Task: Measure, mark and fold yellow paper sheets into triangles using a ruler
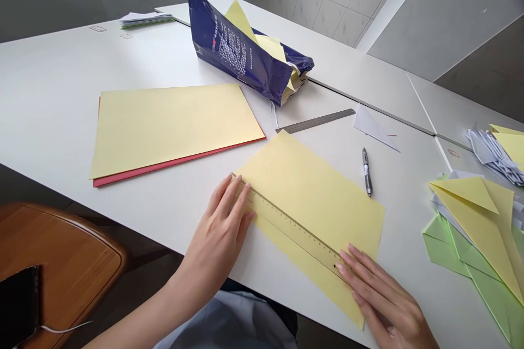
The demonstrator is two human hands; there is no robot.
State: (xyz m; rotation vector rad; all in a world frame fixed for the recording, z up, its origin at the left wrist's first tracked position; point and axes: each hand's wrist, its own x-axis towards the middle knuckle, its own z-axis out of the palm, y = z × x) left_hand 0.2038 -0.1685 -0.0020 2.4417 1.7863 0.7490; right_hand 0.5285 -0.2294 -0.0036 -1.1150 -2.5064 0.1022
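Holding clear, straight plastic ruler [292, 233] flat across pale-yellow rectangular paper sheet [321, 193], on white tabletop [172, 204] — with left hand [223, 223], fingers slightly spread, with right hand [382, 292], fingers loosely together, at opposite ends.

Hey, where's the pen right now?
In the head view, the pen lies right of centre on the white table, between the yellow sheet under the clear ruler and the white paper scrap.

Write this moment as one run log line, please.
left hand: on one end of clear ruler; right hand: on other end; clear ruler: flat on yellow sheet; pen: beside sheet
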